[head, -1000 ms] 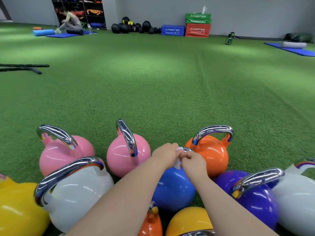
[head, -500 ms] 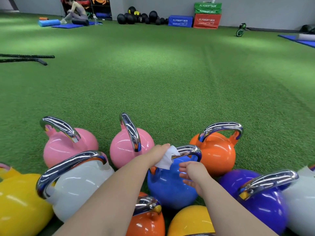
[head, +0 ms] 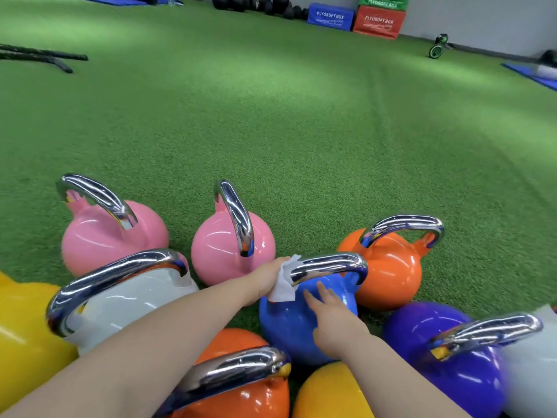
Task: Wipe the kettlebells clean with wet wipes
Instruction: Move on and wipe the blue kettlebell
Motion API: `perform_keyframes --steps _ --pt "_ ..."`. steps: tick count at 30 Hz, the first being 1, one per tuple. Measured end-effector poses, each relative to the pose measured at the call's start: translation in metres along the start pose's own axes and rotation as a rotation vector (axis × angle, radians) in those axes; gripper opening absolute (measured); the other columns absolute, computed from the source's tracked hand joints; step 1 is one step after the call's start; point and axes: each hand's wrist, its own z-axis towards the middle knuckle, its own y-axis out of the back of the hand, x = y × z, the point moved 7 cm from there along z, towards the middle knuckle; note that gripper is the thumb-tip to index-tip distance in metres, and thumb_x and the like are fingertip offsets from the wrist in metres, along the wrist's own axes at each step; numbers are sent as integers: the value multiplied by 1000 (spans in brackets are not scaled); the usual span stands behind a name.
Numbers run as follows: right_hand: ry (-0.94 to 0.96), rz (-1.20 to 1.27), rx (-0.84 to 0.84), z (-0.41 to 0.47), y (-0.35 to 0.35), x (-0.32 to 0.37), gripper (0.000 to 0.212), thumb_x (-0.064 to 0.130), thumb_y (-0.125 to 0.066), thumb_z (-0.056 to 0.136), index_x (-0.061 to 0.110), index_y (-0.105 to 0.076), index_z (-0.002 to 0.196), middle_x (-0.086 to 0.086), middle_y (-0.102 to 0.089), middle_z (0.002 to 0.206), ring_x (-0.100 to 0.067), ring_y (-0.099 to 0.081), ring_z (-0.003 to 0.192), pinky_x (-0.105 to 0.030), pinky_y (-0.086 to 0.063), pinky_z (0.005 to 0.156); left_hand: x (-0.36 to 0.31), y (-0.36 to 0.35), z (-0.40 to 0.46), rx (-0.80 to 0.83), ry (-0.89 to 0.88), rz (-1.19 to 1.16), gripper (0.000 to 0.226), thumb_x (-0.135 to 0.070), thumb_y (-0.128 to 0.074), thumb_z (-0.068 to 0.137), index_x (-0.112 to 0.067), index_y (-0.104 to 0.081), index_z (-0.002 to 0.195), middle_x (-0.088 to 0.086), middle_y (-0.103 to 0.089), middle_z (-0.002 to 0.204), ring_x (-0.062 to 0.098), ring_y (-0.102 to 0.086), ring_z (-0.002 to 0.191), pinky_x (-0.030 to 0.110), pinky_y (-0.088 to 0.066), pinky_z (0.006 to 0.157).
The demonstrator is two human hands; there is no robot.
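Note:
A blue kettlebell (head: 289,330) with a chrome handle (head: 331,263) stands in the middle of a cluster on the green turf. My left hand (head: 265,282) presses a white wet wipe (head: 283,285) against the left end of that handle. With fingers spread, my right hand (head: 331,321) rests flat on the blue body and holds nothing. Around it stand two pink kettlebells (head: 229,245), an orange one (head: 391,270), a purple one (head: 446,354), a white one (head: 132,300), a near orange one (head: 247,384) and yellow ones (head: 18,336).
Green turf (head: 301,131) stretches ahead. Black battle ropes (head: 39,57) lie at far left. Blue and red plyo boxes (head: 355,18) and dark medicine balls (head: 253,3) line the back wall. A small green wheel (head: 438,48) and a blue mat (head: 533,75) are at far right.
My hands have come apart: the left took the wipe to the handle's left end, the right dropped onto the blue body. The view tilted down and came closer.

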Motion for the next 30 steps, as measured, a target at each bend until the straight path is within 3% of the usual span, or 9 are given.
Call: perform_keyframes --steps 2,4,10,13,16,22,25,28,30 --pt "10 -42 40 -1 -3 0 75 3 -38 89 24 -2 151 -4 15 158 -19 6 146 -30 -16 116 2 -8 5 87 -3 14 27 -27 -43 95 -7 -56 80 -4 -65 61 5 -59 56 19 -45 70" --pt "17 -44 62 -1 -4 -1 79 -1 -37 87 24 1 151 -3 17 157 -19 7 146 -29 -18 115 4 -8 10 71 -22 10 36 -25 -35 99 -9 -51 71 -6 -58 47 3 -54 42 15 -43 56" --pt "29 -100 64 -3 -3 1 81 -3 -37 87 26 3 151 -2 18 157 -19 6 146 -30 -22 114 15 8 8 -7 -51 59 32 -10 -32 100 -14 -48 73 1 -58 71 11 -58 61 20 -51 57" --pt "32 -117 63 -4 -4 0 83 -4 -38 86 27 4 151 -1 19 157 -19 5 146 -31 -24 114 9 12 -1 -60 -175 261 26 0 -32 97 -6 -44 75 10 -55 65 11 -57 48 16 -45 41" --pt "32 -118 58 -3 -6 -1 85 -4 -39 85 29 4 150 0 21 156 -19 6 146 -31 -27 113 19 23 -5 -43 -255 278 16 -4 -41 93 -11 -50 81 9 -56 74 14 -56 66 20 -46 63" --pt "35 -115 48 -3 -7 -2 84 -5 -38 86 28 5 150 0 22 156 -19 6 146 -30 -28 112 17 44 -8 -185 -393 541 31 -9 -45 90 -17 -52 61 8 -57 67 21 -50 66 33 -41 70" --pt "33 -96 34 -3 -6 -3 86 -7 -38 85 30 4 150 2 21 156 -17 6 146 -30 -31 110 9 35 -16 -108 -365 453 30 0 -41 94 -14 -57 73 -3 -54 65 4 -47 62 27 -40 65" --pt "39 -90 40 -3 -6 -4 86 -7 -38 84 30 3 150 2 22 156 -17 7 146 -29 -30 110 -21 26 -18 20 -346 476 25 -3 -43 96 -13 -64 104 -7 -63 83 3 -54 78 17 -43 77" --pt "40 -92 48 -3 -6 -4 85 -7 -38 84 29 2 150 1 22 156 -17 7 146 -28 -28 110 -27 17 -17 191 -312 595 25 3 -48 89 -15 -65 94 -1 -64 86 11 -56 81 27 -44 81"
